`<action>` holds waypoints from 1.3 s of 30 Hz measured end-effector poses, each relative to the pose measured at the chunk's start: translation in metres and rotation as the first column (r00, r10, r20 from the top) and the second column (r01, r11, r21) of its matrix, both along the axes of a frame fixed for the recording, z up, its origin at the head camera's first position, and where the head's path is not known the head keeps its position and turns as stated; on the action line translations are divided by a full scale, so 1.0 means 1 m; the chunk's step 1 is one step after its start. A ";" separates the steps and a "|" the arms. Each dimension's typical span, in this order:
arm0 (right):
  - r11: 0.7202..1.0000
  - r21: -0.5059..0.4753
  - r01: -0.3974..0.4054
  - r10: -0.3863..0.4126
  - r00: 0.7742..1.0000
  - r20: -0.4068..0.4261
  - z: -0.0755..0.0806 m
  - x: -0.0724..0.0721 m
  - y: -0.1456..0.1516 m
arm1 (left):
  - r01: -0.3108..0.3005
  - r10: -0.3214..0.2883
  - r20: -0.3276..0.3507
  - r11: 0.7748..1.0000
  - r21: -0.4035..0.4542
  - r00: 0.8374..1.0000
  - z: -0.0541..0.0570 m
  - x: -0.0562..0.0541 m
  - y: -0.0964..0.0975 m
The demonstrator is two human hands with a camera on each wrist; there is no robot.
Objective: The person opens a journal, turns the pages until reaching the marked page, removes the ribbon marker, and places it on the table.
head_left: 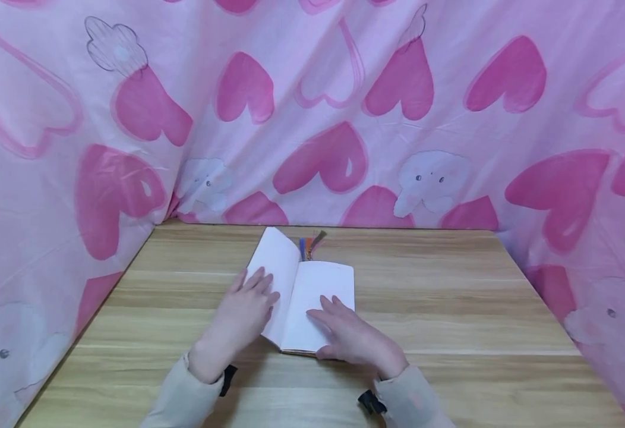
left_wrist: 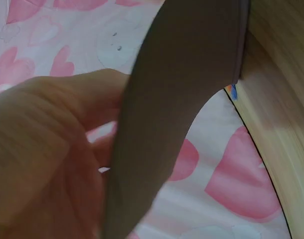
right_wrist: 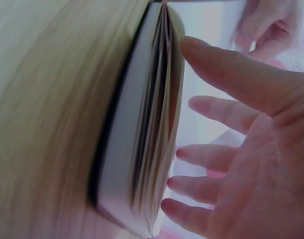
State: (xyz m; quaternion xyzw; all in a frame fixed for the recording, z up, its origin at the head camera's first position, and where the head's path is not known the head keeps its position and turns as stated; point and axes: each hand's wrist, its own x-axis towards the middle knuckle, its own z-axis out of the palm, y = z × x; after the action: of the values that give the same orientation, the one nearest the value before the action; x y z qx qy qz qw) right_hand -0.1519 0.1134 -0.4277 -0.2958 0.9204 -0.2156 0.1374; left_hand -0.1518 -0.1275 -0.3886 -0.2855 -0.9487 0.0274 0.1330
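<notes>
Honestly, for getting a notebook (head_left: 320, 279) like this to lie flat, I'd go easy and press near the spine first, then smooth outward with loose fingers. It sits opened around the middle of the table, blank pages up, right block on the wood, left side (head_left: 276, 255) tilted up off it. The left hand (head_left: 240, 312) has its fingers relaxed and spread on that left page, not gripping as far as I can see. The right hand (head_left: 352, 333) is loose too, fingers apart at the right page, thumb (right_wrist: 197, 47) by the bottom edge; can't tell how hard anything presses. I'd watch that thumb, it could crease a corner. Mind the coloured ribbons (head_left: 306, 248) poking out the top as well, they might get trapped

Surface is a wood-grain table (head_left: 430, 321), pretty smooth looking. Around it hangs pink cloth (head_left: 195, 35) with hearts (head_left: 245, 86) and pale cartoon animals (head_left: 432, 178), kinda wrinkled along the back
</notes>
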 end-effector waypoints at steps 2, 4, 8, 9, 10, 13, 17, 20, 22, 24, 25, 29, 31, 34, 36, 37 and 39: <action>1.000 0.027 0.000 0.000 1.000 0.006 -0.001 -0.002 0.000 | -0.046 0.046 0.009 0.999 -0.004 0.999 -0.001 0.000 -0.002; 0.999 0.045 -0.002 0.001 1.000 0.018 -0.003 -0.003 0.001 | -0.068 0.068 0.009 0.998 -0.008 0.998 -0.003 0.000 -0.004; 0.998 0.069 -0.001 -0.002 0.999 0.052 -0.004 -0.005 0.002 | -0.082 0.082 0.022 0.997 0.006 0.996 -0.006 -0.001 -0.005; 0.997 0.074 0.001 -0.005 0.998 0.061 -0.005 -0.005 0.002 | -0.088 0.088 0.029 0.996 0.012 0.996 -0.007 -0.002 -0.005; 0.997 0.077 0.005 -0.010 0.998 0.069 -0.005 -0.005 0.003 | -0.094 0.094 0.038 0.995 0.016 0.995 -0.008 -0.003 -0.005; 0.996 0.082 0.020 -0.027 0.996 0.090 -0.006 -0.005 0.004 | -0.114 0.112 0.068 0.993 0.014 0.991 -0.011 -0.006 -0.006; 0.997 0.062 0.036 -0.043 0.992 0.121 -0.005 -0.004 0.006 | -0.133 0.133 0.102 0.991 -0.005 0.986 -0.013 -0.009 -0.006; 0.998 0.045 0.039 -0.045 0.990 0.132 -0.003 -0.005 0.008 | -0.146 0.146 0.123 0.989 -0.011 0.982 -0.015 -0.011 -0.006; 0.999 0.043 0.027 -0.032 0.993 0.113 -0.002 -0.005 0.009 | -0.154 0.154 0.136 0.988 -0.011 0.979 -0.016 -0.011 -0.006; 0.999 0.048 0.017 -0.022 0.995 0.101 0.000 -0.006 0.010 | -0.162 0.161 0.150 0.987 -0.010 0.975 -0.017 -0.012 -0.006; 0.999 0.050 0.011 -0.016 0.995 0.094 0.000 -0.006 0.010 | -0.166 0.165 0.158 0.986 -0.010 0.974 -0.017 -0.012 -0.006; 0.998 0.051 0.029 -0.035 0.992 0.123 0.001 -0.007 0.011 | -0.172 0.173 0.192 0.985 -0.022 0.966 -0.018 -0.012 -0.007; 0.998 0.039 0.047 -0.052 0.989 0.139 0.001 -0.007 0.011 | -0.175 0.177 0.211 0.984 -0.029 0.961 -0.019 -0.013 -0.008; 0.998 0.014 0.064 -0.065 0.987 0.145 0.001 -0.008 0.013 | -0.179 0.183 0.231 0.983 -0.038 0.956 -0.018 -0.013 -0.008; 0.997 -0.004 0.072 -0.071 0.988 0.139 0.001 -0.009 0.014 | -0.186 0.191 0.235 0.982 -0.042 0.953 -0.018 -0.013 -0.008; 0.997 -0.009 0.074 -0.072 0.988 0.136 0.001 -0.009 0.015 | -0.188 0.193 0.232 0.981 -0.043 0.953 -0.018 -0.013 -0.008; 0.997 -0.017 0.080 -0.077 0.988 0.133 0.001 -0.009 0.016 | -0.191 0.196 0.219 0.981 -0.045 0.956 -0.018 -0.012 -0.007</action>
State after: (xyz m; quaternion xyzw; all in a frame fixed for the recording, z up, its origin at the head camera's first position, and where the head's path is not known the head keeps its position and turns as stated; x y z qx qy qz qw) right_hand -0.1611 0.1291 -0.4268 -0.2461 0.9177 -0.2503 0.1862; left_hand -0.1641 -0.1350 -0.4066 -0.1942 -0.9806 0.0190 0.0192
